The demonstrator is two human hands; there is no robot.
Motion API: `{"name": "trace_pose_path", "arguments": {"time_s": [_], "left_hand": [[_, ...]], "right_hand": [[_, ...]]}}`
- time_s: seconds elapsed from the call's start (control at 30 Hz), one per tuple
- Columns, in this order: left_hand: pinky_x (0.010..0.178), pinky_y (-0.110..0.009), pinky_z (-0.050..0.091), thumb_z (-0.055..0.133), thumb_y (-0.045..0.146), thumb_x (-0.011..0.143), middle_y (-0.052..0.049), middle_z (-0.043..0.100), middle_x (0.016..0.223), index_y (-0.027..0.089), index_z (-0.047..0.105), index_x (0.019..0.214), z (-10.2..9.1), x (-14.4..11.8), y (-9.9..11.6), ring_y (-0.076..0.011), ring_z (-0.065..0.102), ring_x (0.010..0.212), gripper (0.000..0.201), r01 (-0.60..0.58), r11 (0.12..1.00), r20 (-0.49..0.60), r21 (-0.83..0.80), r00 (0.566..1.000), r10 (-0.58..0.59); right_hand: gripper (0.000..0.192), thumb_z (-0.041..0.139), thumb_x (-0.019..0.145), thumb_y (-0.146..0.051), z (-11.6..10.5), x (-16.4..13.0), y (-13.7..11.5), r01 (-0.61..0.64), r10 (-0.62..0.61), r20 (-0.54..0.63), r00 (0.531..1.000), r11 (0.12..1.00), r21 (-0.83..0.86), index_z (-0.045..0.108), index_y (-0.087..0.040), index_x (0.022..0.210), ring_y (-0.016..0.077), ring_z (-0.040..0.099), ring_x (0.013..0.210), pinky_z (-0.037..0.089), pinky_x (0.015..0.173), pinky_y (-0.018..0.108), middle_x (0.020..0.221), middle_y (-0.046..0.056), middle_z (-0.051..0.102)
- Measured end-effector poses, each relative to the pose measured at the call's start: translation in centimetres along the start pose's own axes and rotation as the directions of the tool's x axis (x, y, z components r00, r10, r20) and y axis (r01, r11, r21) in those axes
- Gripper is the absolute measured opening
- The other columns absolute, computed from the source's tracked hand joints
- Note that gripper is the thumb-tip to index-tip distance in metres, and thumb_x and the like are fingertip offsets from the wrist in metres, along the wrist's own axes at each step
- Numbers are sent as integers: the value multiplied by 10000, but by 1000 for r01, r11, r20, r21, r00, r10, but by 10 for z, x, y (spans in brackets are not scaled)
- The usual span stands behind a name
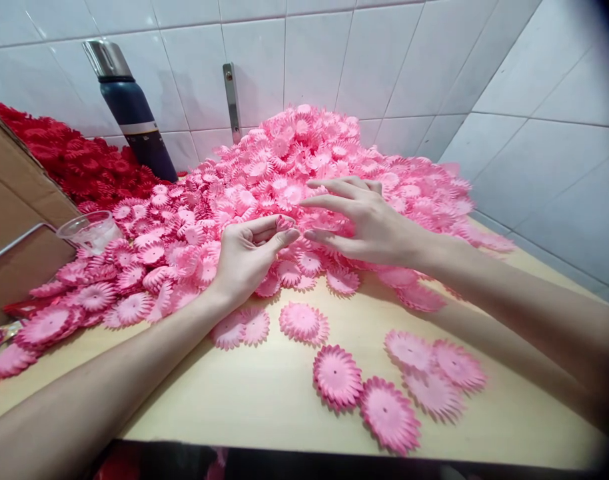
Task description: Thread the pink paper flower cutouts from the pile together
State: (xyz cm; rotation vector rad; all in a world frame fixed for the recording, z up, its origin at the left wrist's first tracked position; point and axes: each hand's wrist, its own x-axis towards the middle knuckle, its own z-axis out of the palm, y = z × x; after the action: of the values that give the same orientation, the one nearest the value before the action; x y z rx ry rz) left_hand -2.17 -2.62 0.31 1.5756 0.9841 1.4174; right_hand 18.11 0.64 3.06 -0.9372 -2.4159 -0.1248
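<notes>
A big heap of pink paper flowers point(294, 160) covers the back of the pale wooden table point(264, 407). My left hand point(247, 257) rests at the heap's front edge, fingers curled, thumb and forefinger pinched near a pink flower; whether it grips one I cannot tell. My right hand point(364, 220) hovers just to its right over the heap, fingers spread and pointing left, holding nothing. Several loose pink flowers point(389, 393) lie flat on the table in front of my arms.
A dark blue flask point(132, 113) with a steel cap stands against the tiled wall. Red paper flowers point(79, 160) pile up at the back left. A clear plastic cup point(89, 230) sits beside a cardboard box point(14, 220) at the left.
</notes>
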Motion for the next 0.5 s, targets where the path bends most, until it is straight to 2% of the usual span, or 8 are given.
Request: {"name": "trace_pose_path", "arguments": {"time_s": [0.17, 0.3, 0.4, 0.5], "left_hand": [[720, -246, 548, 790, 358, 710, -14, 721, 783, 165, 744, 768, 1, -1, 1, -157, 670, 762, 207, -5, 1000, 7, 6, 1000, 5], [758, -250, 557, 774, 354, 734, -28, 736, 821, 163, 760, 836, 1, -1, 2, -172, 684, 816, 217, -14, 1000, 27, 4, 1000, 14], [776, -260, 564, 770, 345, 743, -37, 750, 843, 162, 771, 893, 0, -1, 1, -180, 695, 834, 237, -13, 1000, 32, 1, 999, 13], [808, -286, 578, 775, 325, 740, -42, 766, 911, 178, 771, 967, 0, -1, -1, -195, 706, 876, 270, -9, 1000, 30, 12, 1000, 9]], "right_hand": [[325, 551, 905, -445, -3, -5, -4, -38, 41, -82, 996, 999, 38, 654, -269, 1158, 365, 345, 1356, 246, 1071, 602, 1499, 84, 406], [284, 558, 899, -447, -5, -8, -5, -43, 48, -110, 993, 998, 47, 691, -298, 1101, 386, 230, 1417, 173, 1107, 636, 1559, 2, 306], [256, 556, 898, -439, -6, -9, -6, -36, 43, -146, 988, 998, 49, 710, -305, 1052, 406, 186, 1428, 143, 1107, 663, 1562, -35, 290], [236, 570, 889, -412, -6, -9, -10, -55, 62, -204, 977, 998, 39, 727, -257, 972, 402, 243, 1401, 184, 1105, 641, 1528, 16, 350]]}}
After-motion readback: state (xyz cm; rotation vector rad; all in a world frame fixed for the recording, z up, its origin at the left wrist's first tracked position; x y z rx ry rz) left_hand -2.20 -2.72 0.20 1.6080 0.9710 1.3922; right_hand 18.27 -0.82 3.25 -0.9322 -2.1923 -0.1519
